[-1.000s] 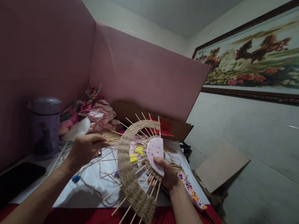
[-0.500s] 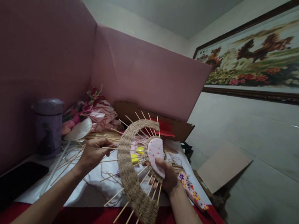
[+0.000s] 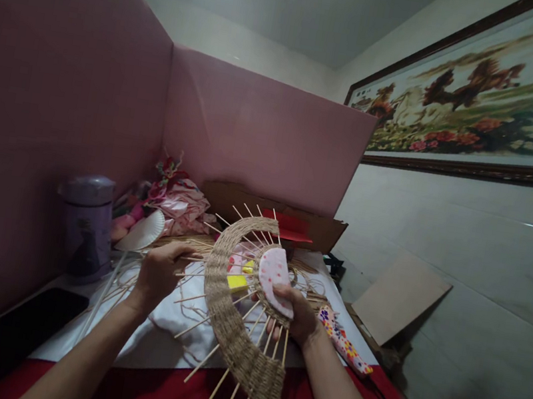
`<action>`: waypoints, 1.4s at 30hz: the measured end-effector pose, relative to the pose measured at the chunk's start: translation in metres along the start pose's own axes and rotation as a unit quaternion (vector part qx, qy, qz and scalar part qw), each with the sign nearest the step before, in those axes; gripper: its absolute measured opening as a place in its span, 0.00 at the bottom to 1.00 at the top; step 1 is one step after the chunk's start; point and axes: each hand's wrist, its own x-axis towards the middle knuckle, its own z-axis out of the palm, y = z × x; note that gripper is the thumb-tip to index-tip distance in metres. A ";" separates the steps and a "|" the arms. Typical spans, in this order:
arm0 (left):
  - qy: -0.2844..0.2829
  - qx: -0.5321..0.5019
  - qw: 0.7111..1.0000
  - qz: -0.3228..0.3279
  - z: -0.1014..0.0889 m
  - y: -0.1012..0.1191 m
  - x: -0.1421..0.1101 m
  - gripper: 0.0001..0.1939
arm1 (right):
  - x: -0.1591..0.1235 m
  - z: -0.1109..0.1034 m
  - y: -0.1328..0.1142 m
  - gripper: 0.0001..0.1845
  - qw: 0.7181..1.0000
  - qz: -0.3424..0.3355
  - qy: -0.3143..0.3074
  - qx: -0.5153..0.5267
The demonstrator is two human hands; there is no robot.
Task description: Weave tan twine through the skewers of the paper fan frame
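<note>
A half-round woven fan is held up over the table, its straw-coloured band laced across thin sticks that jut past the outer edge. My right hand grips the fan's straight inner side, thumb lying on the white half-round patch with pink spots and fingers behind. At the fan's left edge, my left hand is closed with thumb and forefinger pinched at the tip of one stick. Through the gaps between the sticks, a yellow item shows behind the fan.
On the left stand a purple flask, a white fan-shaped piece and a dark flat item. A flower-patterned tool with a black cord lies at right. Pink cloth and cardboard are at the back.
The fan has shifted slightly left and turned a little, its lower end moving right. My left hand has moved slightly left with it, while my right hand keeps its grip.
</note>
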 end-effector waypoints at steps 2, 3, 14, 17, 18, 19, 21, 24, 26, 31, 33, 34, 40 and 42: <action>-0.013 0.046 0.998 0.046 -0.003 -0.004 0.001 0.03 | 0.002 -0.003 0.001 0.19 1.000 0.010 -0.010 0.003; -0.016 0.072 0.995 0.071 -0.004 -0.006 0.002 0.05 | 0.002 -0.005 0.002 0.19 1.000 0.011 -0.012 0.006; 0.026 0.210 0.965 0.152 -0.014 -0.008 0.006 0.09 | 0.003 -0.008 -0.002 0.19 0.999 0.038 -0.005 0.011; 0.006 0.223 0.961 0.161 -0.014 -0.007 0.005 0.10 | 0.003 -0.007 -0.001 0.19 0.998 0.055 0.000 0.006; -0.003 0.228 0.960 0.162 -0.013 -0.006 0.005 0.10 | 0.003 -0.007 -0.001 0.19 0.998 0.061 0.002 0.002; -0.012 0.232 0.959 0.160 -0.013 -0.005 0.005 0.10 | 0.003 -0.007 -0.001 0.19 0.998 0.067 0.000 -0.005; -0.024 0.234 0.960 0.151 -0.011 -0.004 0.004 0.10 | 0.003 -0.006 0.000 0.19 0.997 0.078 -0.012 -0.018; -0.036 0.229 0.966 0.114 -0.010 -0.002 0.004 0.09 | 0.002 -0.007 0.000 0.19 0.996 0.083 -0.031 -0.025; -0.051 0.215 0.973 0.073 -0.012 -0.002 0.006 0.08 | 0.002 -0.009 0.000 0.19 0.996 0.084 -0.037 -0.021; -0.071 0.049 0.994 -0.071 -0.017 -0.002 0.010 0.06 | 0.000 -0.013 0.002 0.19 0.996 0.076 -0.056 -0.008; -0.091 -0.061 0.983 -0.151 -0.017 0.001 0.011 0.09 | -0.001 -0.013 0.001 0.20 0.995 0.068 -0.071 0.001; -0.099 -0.106 0.972 -0.184 -0.017 0.002 0.011 0.10 | -0.001 -0.013 0.001 0.20 0.994 0.069 -0.079 0.005; -0.124 -0.202 0.938 -0.252 -0.007 0.009 0.009 0.11 | 0.002 -0.018 0.002 0.18 0.991 0.087 -0.101 0.021; -0.128 -0.209 0.937 -0.250 -0.003 0.007 0.007 0.12 | 0.003 -0.019 0.003 0.17 0.991 0.088 -0.093 0.024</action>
